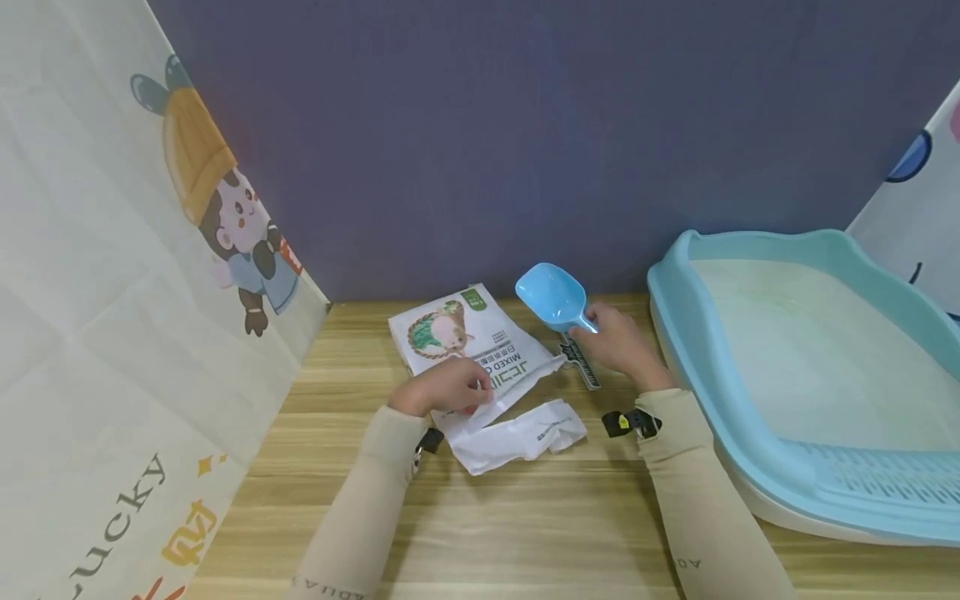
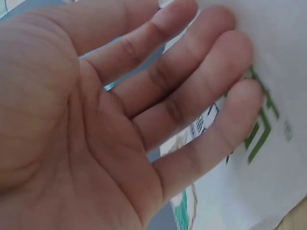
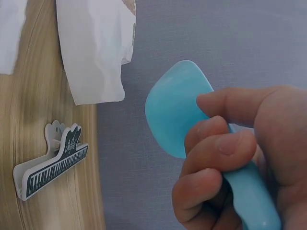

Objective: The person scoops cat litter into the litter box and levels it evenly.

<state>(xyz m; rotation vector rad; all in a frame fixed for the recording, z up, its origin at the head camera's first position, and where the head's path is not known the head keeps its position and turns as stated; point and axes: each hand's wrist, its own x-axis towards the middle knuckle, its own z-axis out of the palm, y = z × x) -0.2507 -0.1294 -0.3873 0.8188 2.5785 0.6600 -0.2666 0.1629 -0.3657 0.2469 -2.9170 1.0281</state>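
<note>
We read "MIXED" upside-down on bag (image 1: 483,340) | left hand (image 1: 447,388): fingers loosely extended over it | right hand (image 1: 618,343): grips blue scoop (image 1: 551,295), right of bag | "Lucky" backdrop (image 1: 120,333) left of bag

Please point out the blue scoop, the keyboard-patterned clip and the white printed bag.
Blue scoop (image 1: 551,297): head view, inside its bowl.
Keyboard-patterned clip (image 3: 58,170): right wrist view, on its patterned bar.
White printed bag (image 1: 483,333): head view, on its front panel.
</note>
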